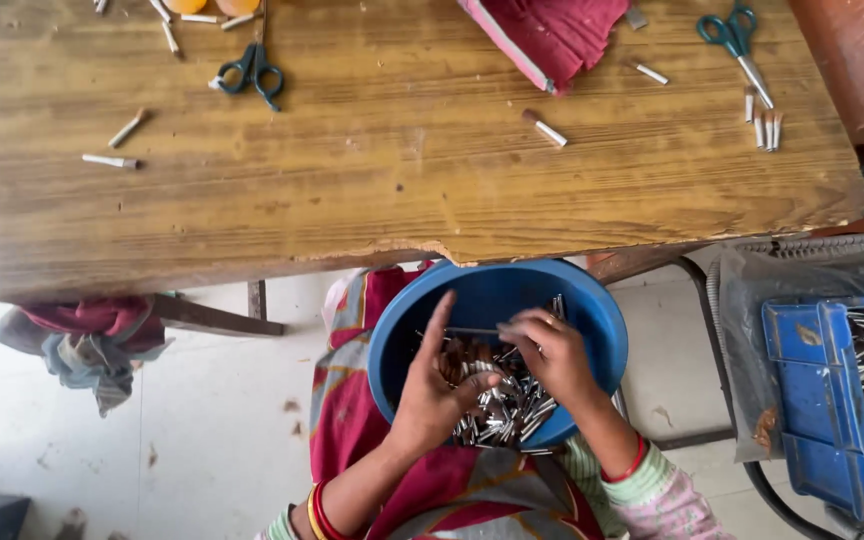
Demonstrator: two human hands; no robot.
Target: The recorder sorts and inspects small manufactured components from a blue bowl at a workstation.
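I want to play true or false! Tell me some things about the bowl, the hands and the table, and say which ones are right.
1. The bowl on the lap is blue. True.
2. The bowl is empty. False: it holds many small silver sticks.
3. Both hands are over the bowl. True: the left hand and the right hand meet there, with a thin stick between them.
4. Only one pair of scissors lies on the wooden table. False: there are two, the dark scissors and the green-handled scissors.
5. The crate at the side is red. False: it is blue and also holds silver sticks.
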